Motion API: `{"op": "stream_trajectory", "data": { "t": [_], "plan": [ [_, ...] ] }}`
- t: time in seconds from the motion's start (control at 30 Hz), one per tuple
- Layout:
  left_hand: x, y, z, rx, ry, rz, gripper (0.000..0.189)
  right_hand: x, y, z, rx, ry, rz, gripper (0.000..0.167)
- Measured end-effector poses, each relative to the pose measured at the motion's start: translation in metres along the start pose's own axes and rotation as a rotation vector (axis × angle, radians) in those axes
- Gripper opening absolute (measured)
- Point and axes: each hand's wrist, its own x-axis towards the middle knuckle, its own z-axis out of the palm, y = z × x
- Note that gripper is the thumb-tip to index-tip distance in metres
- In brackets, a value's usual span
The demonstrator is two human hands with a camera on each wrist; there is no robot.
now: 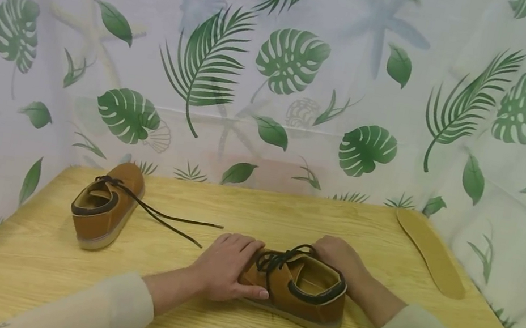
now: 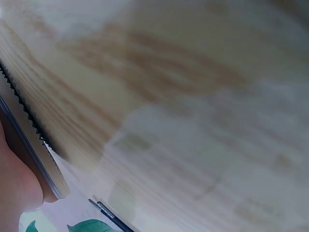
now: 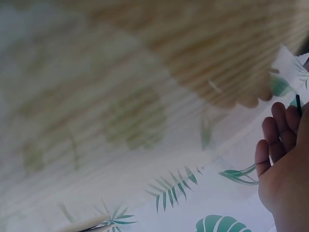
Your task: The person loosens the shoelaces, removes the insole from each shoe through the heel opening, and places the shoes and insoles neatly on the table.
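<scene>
A brown low shoe (image 1: 295, 289) with a dark padded collar and black laces stands on the table, toe to the left. My left hand (image 1: 228, 267) grips its toe end, thumb along the near side and fingers over the top. In the left wrist view, the shoe's pale ridged sole (image 2: 46, 162) shows beside that hand. Behind the shoe's opening, my right hand (image 1: 341, 259) pinches a black shoelace (image 1: 303, 248) coming from the eyelets. The right wrist view shows its fingers (image 3: 275, 140) curled, with a bit of dark lace by them. The shoe hides part of this hand.
A matching brown shoe (image 1: 106, 205) stands at the table's left, its loose black laces (image 1: 171, 222) trailing right. A tan insole (image 1: 429, 253) lies near the right edge. Leaf-printed white cloth (image 1: 283, 104) encloses the wooden table (image 1: 196, 325) behind and at both sides.
</scene>
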Motion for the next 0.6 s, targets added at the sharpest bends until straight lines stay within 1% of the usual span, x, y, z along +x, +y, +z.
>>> {"op": "stream_trajectory", "data": {
  "t": [0.13,0.23,0.37,0.5,0.6],
  "plan": [
    [-0.0027,0.0011,0.0005,-0.012,0.002,-0.004,0.093,-0.0006,-0.0020,0.0002,-0.032,-0.051,0.019,0.032],
    [-0.0033,0.0004,-0.0001,-0.015,-0.002,-0.007,0.093,0.0015,-0.0020,-0.0012,-0.046,-0.071,0.023,0.032],
    [-0.0033,-0.0006,0.0008,-0.010,-0.006,-0.006,0.093,0.0022,-0.0021,-0.0018,-0.051,-0.059,0.011,0.031],
    [-0.0023,-0.0003,0.0003,-0.008,-0.005,-0.001,0.093,0.0015,-0.0017,-0.0024,-0.084,-0.027,-0.014,0.032],
    [-0.0018,0.0003,-0.0010,-0.009,-0.012,-0.003,0.092,0.0014,-0.0016,-0.0026,-0.099,-0.022,-0.018,0.033]
  ]
}}
